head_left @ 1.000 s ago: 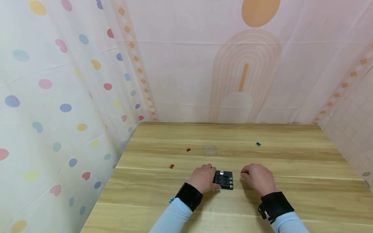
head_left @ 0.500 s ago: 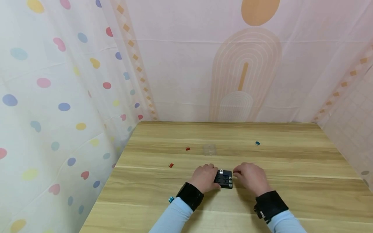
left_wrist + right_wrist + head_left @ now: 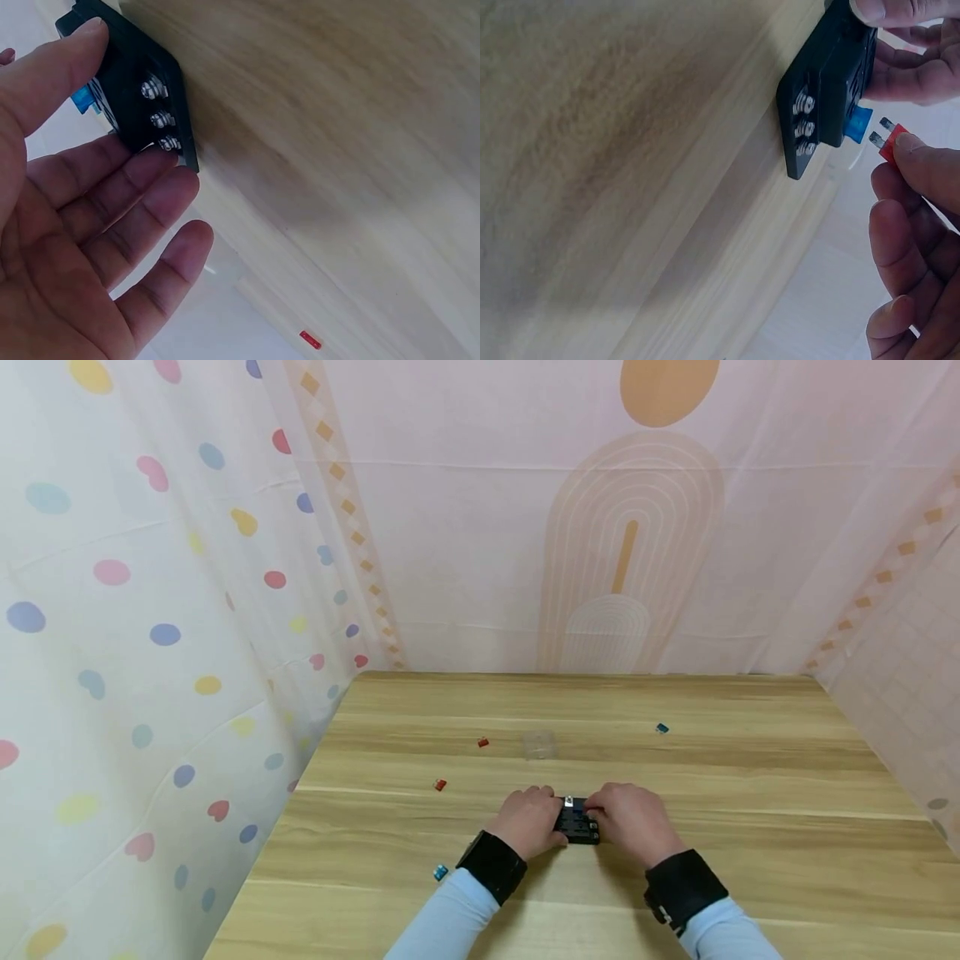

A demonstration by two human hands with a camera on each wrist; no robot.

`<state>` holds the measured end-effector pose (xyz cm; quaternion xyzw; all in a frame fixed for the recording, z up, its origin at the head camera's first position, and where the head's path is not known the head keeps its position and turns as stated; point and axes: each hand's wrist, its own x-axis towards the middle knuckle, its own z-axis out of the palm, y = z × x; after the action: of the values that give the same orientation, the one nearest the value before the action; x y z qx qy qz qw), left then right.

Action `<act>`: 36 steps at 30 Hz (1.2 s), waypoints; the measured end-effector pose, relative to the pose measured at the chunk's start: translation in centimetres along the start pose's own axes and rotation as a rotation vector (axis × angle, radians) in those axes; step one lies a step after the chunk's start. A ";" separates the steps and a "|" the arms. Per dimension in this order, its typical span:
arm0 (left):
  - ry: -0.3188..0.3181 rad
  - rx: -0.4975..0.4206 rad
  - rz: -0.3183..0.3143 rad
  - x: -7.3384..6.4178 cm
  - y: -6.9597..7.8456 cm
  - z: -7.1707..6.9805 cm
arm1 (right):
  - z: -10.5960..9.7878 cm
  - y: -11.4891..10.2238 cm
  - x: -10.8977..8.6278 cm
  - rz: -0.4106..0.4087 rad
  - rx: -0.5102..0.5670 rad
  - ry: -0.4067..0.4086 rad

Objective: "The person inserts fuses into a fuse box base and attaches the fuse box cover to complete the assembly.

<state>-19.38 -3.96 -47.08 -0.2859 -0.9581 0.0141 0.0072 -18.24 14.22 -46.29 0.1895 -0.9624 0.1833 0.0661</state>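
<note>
Fingers (image 3: pixel 895 182) pinched, gripping fuse (image 3: pixel 890 148) (2 prongs (image 3: pixel 877 139))

Red fuse (image 3: pixel 889 146), black block (image 3: pixel 835 97) with blue fuse (image 3: pixel 858 124), tan wood-grained bench (image 3: pixel 337 885), multicoloured-dotted white curtain (image 3: pixel 135 677) at left, pale-blue sleeves (image 3: pixel 444 920)

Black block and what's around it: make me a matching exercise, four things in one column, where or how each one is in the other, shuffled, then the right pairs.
Things
1. black block
2. clear square piece
3. right hand
4. left hand

Places and states
A. pinches a red two-pronged piece
B. has a blue piece jutting from it
C. grips the black block
D. lies on the table beyond both hands

Pairs: 1-B; 2-D; 3-A; 4-C
</note>
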 end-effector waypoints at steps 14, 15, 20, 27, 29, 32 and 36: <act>0.023 0.023 0.014 -0.1 -0.1 -0.5 | 0.7 -0.6 0.4 -0.073 -0.060 -0.021; 0.011 0.020 0.008 0.0 -0.1 -0.5 | 0.8 -0.6 0.4 -0.078 -0.067 -0.017; -0.001 0.016 0.007 0.0 -0.1 -0.5 | 0.9 -0.6 0.5 -0.064 -0.063 -0.022; 0.008 0.019 0.011 -0.1 0.0 -0.5 | 1.1 -0.7 0.6 -0.024 -0.051 -0.031; 0.009 0.017 0.010 -0.1 0.0 -0.3 | 1.3 -0.7 0.5 -0.039 -0.070 -0.020; 0.009 0.015 0.010 -0.1 0.0 -0.1 | 1.6 -0.7 0.4 -0.074 -0.115 -0.009; 0.010 0.016 0.009 -0.1 0.0 -0.1 | 1.8 -0.7 0.3 -0.119 -0.173 -0.001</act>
<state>-19.31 -4.02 -46.95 -0.2904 -0.9566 0.0205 0.0144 -18.32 12.79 -47.70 0.2398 -0.9617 0.0950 0.0924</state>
